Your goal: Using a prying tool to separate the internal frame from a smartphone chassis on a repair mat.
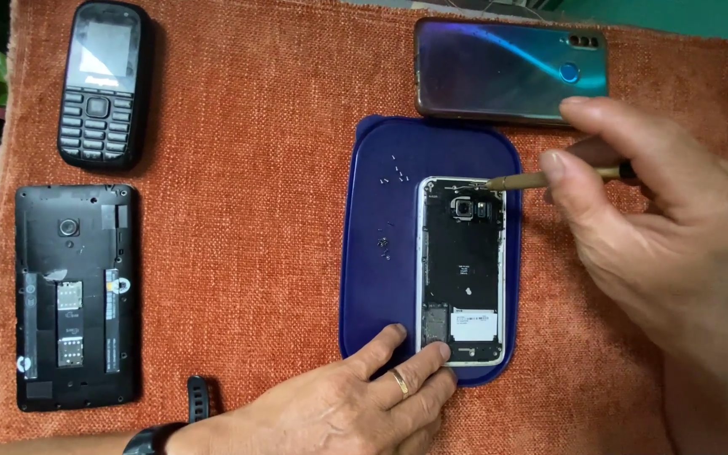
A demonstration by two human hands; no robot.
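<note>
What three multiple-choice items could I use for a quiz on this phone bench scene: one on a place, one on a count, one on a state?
1. Where does the opened phone lie?
A. on the blue tray
B. on bare orange cloth
C. on the keypad phone

2. How many phones are in view?
A. two
B. three
C. four

3. What is the right hand doing?
A. resting empty
B. holding a screwdriver with its tip at the opened phone's top edge
C. lifting the teal phone

Answers: 1 A, the tray shows around the phone on all sides. 2 C, keypad phone, backless black phone, teal phone, opened phone. 3 B, the fingers pinch the shaft while the left hand presses the phone's lower end.
</note>
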